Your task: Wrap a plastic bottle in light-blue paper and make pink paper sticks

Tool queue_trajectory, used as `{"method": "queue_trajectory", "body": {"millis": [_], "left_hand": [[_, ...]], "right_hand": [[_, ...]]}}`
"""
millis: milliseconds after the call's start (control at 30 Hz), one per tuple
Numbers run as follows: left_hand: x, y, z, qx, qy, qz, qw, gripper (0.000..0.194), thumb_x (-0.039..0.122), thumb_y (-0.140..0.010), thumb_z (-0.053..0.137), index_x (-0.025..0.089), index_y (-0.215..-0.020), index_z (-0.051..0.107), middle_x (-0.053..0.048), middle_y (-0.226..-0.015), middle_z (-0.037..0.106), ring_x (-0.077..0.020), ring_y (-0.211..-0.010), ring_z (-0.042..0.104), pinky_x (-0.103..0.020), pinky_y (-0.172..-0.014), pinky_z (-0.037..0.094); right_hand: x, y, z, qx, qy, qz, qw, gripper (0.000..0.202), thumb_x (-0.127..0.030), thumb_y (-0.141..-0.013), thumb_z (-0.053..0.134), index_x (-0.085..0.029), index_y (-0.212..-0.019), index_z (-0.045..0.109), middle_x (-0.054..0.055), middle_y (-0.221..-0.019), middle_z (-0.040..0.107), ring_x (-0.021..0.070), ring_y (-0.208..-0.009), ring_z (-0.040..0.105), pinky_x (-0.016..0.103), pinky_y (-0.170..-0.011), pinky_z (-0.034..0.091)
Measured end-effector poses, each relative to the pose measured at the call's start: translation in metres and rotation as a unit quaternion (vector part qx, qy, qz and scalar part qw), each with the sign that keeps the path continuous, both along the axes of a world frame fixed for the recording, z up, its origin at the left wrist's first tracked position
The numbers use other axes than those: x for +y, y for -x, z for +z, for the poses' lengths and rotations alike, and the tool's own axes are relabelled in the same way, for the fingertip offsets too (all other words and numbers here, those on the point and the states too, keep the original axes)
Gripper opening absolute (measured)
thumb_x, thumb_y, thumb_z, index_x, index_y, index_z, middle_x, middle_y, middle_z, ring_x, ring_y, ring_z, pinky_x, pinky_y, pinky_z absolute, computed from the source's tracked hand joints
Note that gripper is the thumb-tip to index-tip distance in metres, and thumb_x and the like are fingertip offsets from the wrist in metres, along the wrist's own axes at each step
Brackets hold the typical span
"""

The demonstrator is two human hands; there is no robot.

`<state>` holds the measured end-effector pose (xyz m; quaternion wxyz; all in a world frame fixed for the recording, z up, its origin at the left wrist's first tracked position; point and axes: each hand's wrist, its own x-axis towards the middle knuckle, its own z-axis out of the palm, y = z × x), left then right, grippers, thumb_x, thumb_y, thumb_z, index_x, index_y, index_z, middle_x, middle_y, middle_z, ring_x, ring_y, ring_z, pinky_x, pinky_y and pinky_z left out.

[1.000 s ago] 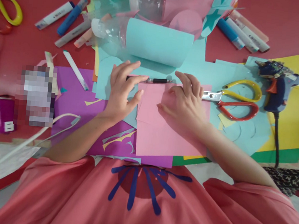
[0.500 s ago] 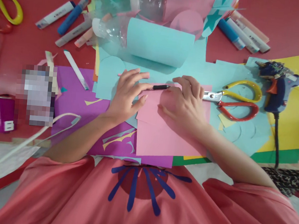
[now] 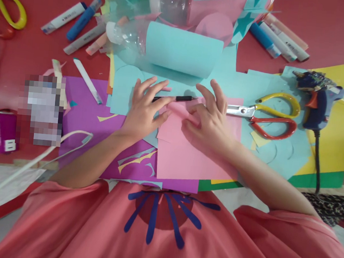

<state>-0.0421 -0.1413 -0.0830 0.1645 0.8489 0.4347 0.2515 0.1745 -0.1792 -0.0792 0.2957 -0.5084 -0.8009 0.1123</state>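
Leftmost, the left hand (image 3: 145, 108) lies with fingers spread over a black pen (image 3: 174, 98) at the far edge of the pink paper (image 3: 184, 154), then the right hand (image 3: 210, 118), fingers splayed, presses that sheet, with scissors (image 3: 266, 113) beyond.

pixelated patch (image 3: 42, 109): contents unreadable | yellow scissors (image 3: 7, 10): cut off by left edge

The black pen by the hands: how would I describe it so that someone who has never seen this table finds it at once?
Start at the big pink sheet in the middle of the red table. At its far edge, the left hand and right hand press down; the black pen lies crosswise between their fingertips. Unlike the thick pale and blue markers further back, it is thin and dark.
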Motion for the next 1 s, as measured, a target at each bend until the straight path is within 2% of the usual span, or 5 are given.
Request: {"method": "queue_trajectory", "body": {"millis": [267, 400, 533, 700, 1000], "left_hand": [[-0.003, -0.002, 0.014, -0.079, 0.018, -0.010, 0.997, 0.023, 0.044, -0.093, 0.051, 0.028, -0.092, 0.067, -0.002, -0.124, 0.064, -0.0243, -0.129, 0.050, -0.050, -0.114, 0.035], [-0.005, -0.004, 0.020, -0.227, 0.084, 0.002, 0.970, 0.021, 0.039, -0.091, 0.057, 0.022, -0.080, 0.063, -0.002, -0.091, 0.070, -0.0156, -0.089, 0.067, -0.031, -0.079, 0.055], [-0.007, -0.007, 0.023, -0.293, 0.180, 0.035, 0.938, 0.019, 0.037, -0.086, 0.063, 0.019, -0.078, 0.062, 0.002, -0.068, 0.064, -0.0072, -0.059, 0.058, -0.019, -0.056, 0.048], [-0.013, -0.011, 0.027, -0.277, 0.266, 0.032, 0.923, 0.019, 0.034, -0.082, 0.067, 0.018, -0.091, 0.070, 0.000, -0.082, 0.073, -0.0044, -0.052, 0.057, -0.016, -0.047, 0.043], [-0.022, -0.011, 0.027, -0.259, 0.290, 0.023, 0.921, 0.018, 0.036, -0.085, 0.065, 0.027, -0.095, 0.077, 0.000, -0.098, 0.077, -0.0168, -0.093, 0.074, -0.027, -0.084, 0.061]], "right_hand": [[0.001, 0.001, 0.009, 0.079, -0.038, 0.055, 0.995, 0.008, -0.018, -0.087, 0.055, -0.025, -0.086, 0.050, 0.003, -0.097, 0.069, 0.0232, -0.116, 0.059, 0.051, -0.111, 0.035], [-0.001, -0.002, 0.015, 0.159, 0.044, 0.058, 0.985, 0.017, -0.025, -0.085, 0.060, -0.023, -0.101, 0.054, 0.004, -0.095, 0.068, 0.0188, -0.090, 0.065, 0.038, -0.085, 0.052], [-0.002, -0.001, 0.024, 0.221, 0.140, 0.023, 0.965, 0.018, -0.027, -0.086, 0.058, -0.021, -0.102, 0.060, 0.003, -0.098, 0.069, 0.0124, -0.074, 0.063, 0.027, -0.065, 0.051], [0.000, 0.002, 0.029, 0.241, 0.209, 0.001, 0.948, 0.010, -0.020, -0.084, 0.056, -0.020, -0.083, 0.066, -0.001, -0.074, 0.068, 0.0107, -0.063, 0.060, 0.023, -0.056, 0.047], [0.002, 0.003, 0.029, 0.334, 0.283, 0.028, 0.899, 0.044, -0.057, -0.090, 0.049, -0.022, -0.084, 0.076, 0.004, -0.090, 0.077, 0.0170, -0.086, 0.071, 0.031, -0.079, 0.056]]}}
